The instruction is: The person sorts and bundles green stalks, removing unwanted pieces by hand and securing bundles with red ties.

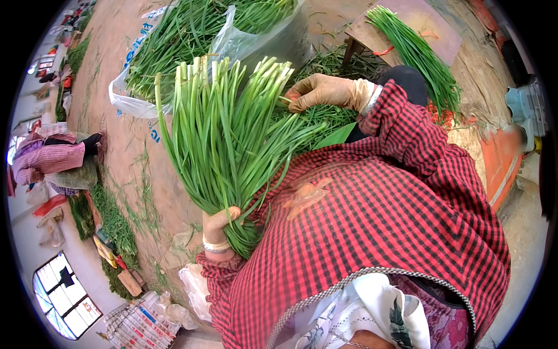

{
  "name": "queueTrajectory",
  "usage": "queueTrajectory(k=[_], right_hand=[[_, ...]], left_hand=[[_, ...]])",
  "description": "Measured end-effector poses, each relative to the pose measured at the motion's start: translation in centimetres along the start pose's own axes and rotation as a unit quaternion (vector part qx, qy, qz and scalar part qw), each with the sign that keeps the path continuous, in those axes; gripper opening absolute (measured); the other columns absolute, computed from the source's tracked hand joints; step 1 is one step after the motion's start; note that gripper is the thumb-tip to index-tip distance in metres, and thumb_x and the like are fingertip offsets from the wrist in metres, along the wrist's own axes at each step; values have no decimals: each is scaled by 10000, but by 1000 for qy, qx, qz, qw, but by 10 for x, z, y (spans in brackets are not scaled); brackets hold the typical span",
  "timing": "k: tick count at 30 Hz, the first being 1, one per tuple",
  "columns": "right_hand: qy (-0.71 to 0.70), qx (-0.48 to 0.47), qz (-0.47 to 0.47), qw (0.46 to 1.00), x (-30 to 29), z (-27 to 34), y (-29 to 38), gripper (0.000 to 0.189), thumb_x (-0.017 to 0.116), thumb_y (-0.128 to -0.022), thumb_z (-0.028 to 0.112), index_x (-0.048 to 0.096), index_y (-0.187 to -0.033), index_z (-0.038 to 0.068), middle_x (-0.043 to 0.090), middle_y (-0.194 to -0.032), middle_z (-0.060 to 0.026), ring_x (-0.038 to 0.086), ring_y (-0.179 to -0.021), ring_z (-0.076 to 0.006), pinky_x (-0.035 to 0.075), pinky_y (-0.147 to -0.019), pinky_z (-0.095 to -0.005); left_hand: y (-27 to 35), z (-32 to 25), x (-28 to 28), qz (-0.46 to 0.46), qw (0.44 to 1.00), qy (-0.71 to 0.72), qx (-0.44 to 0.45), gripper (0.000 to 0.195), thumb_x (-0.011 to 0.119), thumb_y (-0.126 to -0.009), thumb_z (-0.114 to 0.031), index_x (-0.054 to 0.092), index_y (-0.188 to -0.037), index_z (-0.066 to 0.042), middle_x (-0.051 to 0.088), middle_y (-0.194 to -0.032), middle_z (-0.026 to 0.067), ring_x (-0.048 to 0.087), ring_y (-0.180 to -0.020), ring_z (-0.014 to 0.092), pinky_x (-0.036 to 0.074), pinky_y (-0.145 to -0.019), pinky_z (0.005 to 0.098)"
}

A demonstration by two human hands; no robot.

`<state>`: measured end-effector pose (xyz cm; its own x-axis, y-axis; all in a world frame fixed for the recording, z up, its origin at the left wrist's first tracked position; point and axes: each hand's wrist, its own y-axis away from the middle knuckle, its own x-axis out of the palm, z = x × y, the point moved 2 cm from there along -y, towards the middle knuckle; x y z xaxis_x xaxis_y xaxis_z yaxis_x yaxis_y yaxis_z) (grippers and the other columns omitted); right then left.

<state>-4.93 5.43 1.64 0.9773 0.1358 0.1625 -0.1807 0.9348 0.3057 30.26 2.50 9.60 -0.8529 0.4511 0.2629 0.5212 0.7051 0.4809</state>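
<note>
My left hand (221, 226), in a tan glove, is closed around the leafy lower part of a large bunch of green garlic chives (231, 131), whose pale cut ends fan out at the top. My right hand (324, 94), gloved too, is at the right side of the bunch, with thumb and fingertips pinched on a thin chive stalk. Behind the bunch, an open clear plastic bag (279, 43) with blue writing holds many loose chives (174, 48). Trimmed green leaves (327, 118) lie below my right hand.
At the upper right, a low wooden stool (429, 26) bears a chive bundle (418, 56) beside red ties. Another person (56, 159) in a checked garment is at the left, near heaps of greens (113, 218). A white plastic bag (194, 288) lies by my left sleeve.
</note>
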Motion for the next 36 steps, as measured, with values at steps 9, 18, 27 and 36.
queueTrajectory(k=[9, 18, 27, 36], right_hand=[[-12, -69, -25, 997, 12, 18, 18, 392, 706, -865, 288, 649, -1131, 8, 669, -955, -9, 591, -906, -109, 452, -879, -273], [134, -113, -5, 985, -10, 17, 23, 275, 608, -937, 278, 695, -949, 17, 666, -851, -13, 576, -801, -95, 464, -758, -264], [568, 94, -145, 805, -69, -20, 64, 561, 621, -865, 428, 586, -1200, -21, 618, -1163, -227, 616, -1046, -323, 481, -905, -365], [-304, -166, 91, 934, 47, 18, 51, 853, 644, -868, 492, 218, -1484, 84, 398, -1426, -99, 440, -1281, -223, 373, -1051, -419]], left_hand=[[-4, 5, 0, -13, 1000, -15, -20, 302, 721, -675, -53, 619, -932, 66, 636, -713, 116, 590, -535, 189, 485, -479, 279], [-4, -2, 11, -16, 1000, -11, -4, 328, 710, -662, -70, 609, -955, 35, 626, -725, 101, 567, -527, 171, 461, -468, 271], [-2, -13, -7, -25, 999, -9, 40, 290, 686, -692, -16, 611, -967, 40, 634, -750, 105, 576, -545, 174, 471, -474, 269], [-67, -12, 122, 27, 851, -438, 290, 674, 658, -727, -58, 426, -1359, -15, 665, -1044, 162, 681, -807, 276, 550, -711, 367]])
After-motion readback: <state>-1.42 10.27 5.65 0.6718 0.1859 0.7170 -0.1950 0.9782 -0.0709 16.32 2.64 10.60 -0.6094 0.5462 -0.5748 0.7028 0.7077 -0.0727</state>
